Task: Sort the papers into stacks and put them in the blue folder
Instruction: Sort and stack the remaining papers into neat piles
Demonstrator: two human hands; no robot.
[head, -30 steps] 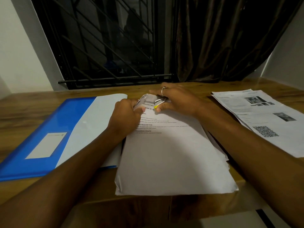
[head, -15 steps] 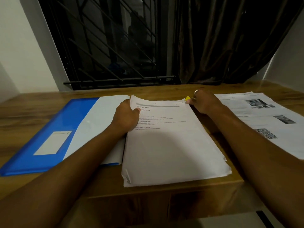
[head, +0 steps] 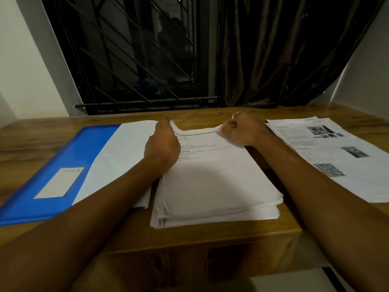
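A thick stack of white printed papers (head: 216, 186) lies in the middle of the wooden desk, its near end at the front edge. My left hand (head: 163, 144) grips the stack's far left corner, which curls upward. My right hand (head: 242, 129) pinches the far right corner with curled fingers; a ring shows on one finger. The blue folder (head: 63, 165) lies to the left, with a white label and a white sheet or flap covering its right part. The stack's left edge overlaps the folder.
A second set of printed sheets (head: 336, 157) with photos and a QR code lies at the right of the wooden desk (head: 210, 239). Behind the desk are a barred window (head: 136, 60) and a dark curtain (head: 273, 49).
The clip-like thing seen at the stack's top a second ago is out of sight. My right hand has moved to the far right corner, and both hands now lift the stack's far edge.
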